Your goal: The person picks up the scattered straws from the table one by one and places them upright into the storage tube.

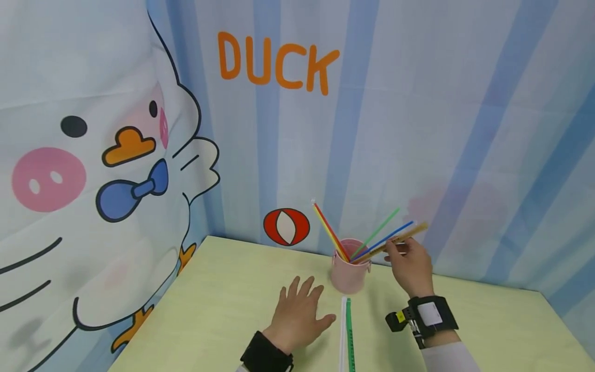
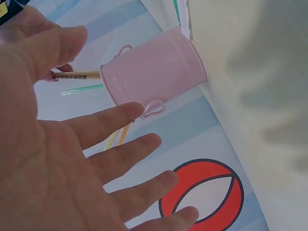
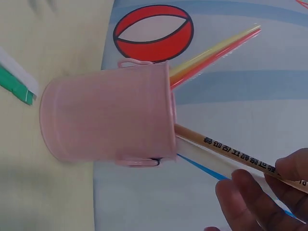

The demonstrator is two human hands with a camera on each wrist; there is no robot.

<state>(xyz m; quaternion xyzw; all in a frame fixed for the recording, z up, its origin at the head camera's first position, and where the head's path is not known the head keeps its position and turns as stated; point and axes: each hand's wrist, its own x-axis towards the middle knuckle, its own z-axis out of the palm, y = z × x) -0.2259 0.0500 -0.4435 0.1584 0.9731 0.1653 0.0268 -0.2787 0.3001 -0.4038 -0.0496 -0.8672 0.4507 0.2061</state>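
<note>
A cup (image 1: pixel 349 268) stands on the table (image 1: pixel 223 299) near the back wall (image 1: pixel 418 129), with straws (image 1: pixel 331 231) leaning out of it. Two more straws (image 1: pixel 346 330) lie in front of the cup. The left hand (image 1: pixel 297 315) rests on the table left of them; the right hand (image 1: pixel 409 266) is right of the cup, holding a stick (image 1: pixel 395 240) that sits in it.

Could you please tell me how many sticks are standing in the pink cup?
5: red and yellow lean left; green, blue and a wooden one lean right. More may be hidden inside.
</note>
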